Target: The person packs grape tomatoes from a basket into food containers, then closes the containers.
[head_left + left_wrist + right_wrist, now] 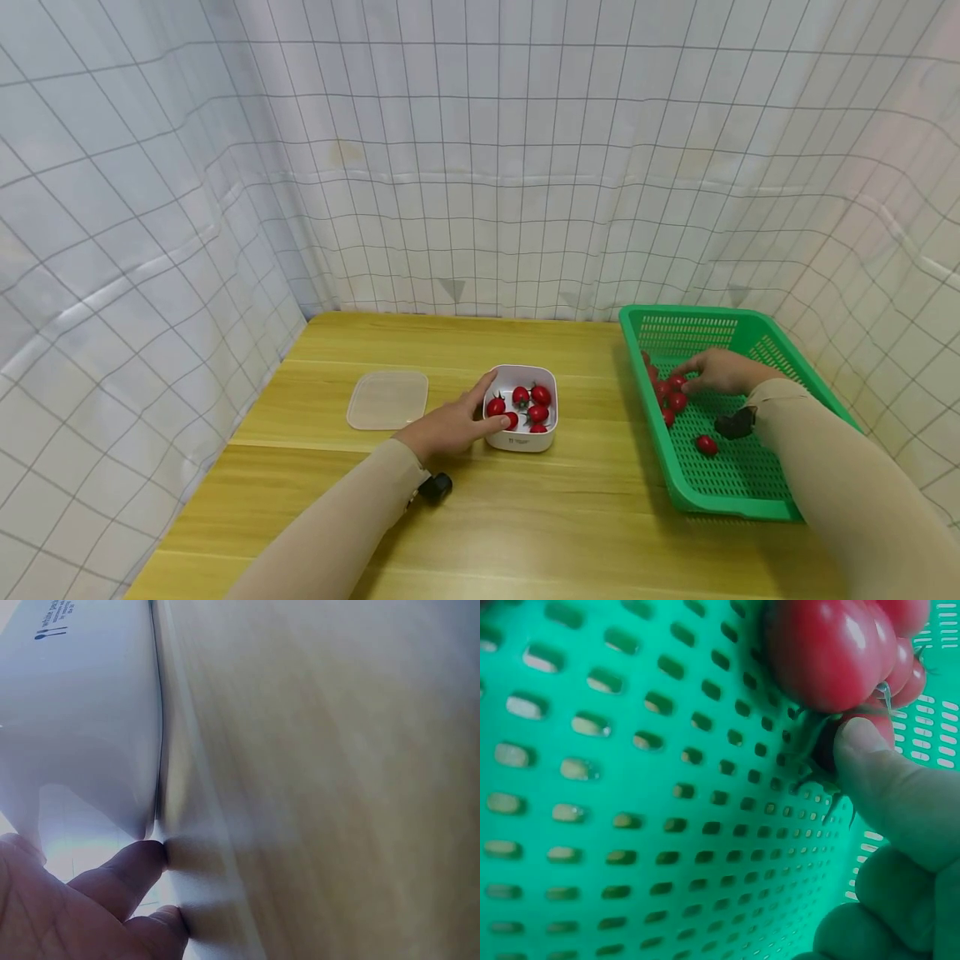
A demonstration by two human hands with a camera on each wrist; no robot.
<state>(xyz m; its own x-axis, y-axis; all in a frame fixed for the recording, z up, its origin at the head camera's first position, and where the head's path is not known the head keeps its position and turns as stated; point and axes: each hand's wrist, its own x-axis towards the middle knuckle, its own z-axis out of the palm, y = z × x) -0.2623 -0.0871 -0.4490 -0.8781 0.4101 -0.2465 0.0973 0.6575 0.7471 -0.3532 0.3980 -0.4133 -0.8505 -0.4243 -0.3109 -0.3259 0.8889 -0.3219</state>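
In the head view, my left hand holds the left side of a small white square container, its thumb over the near rim. Several red cherry tomatoes with green stems lie inside. The left wrist view shows the fingertips low beside the container's wall, near the tabletop. My right hand reaches into a green basket. In the right wrist view its thumb presses on a cherry tomato beside other tomatoes; the opposing fingertips are hidden.
A translucent square lid lies on the wooden table, left of the container. One lone tomato sits in the basket's near half. White gridded curtains enclose the table at the back and sides.
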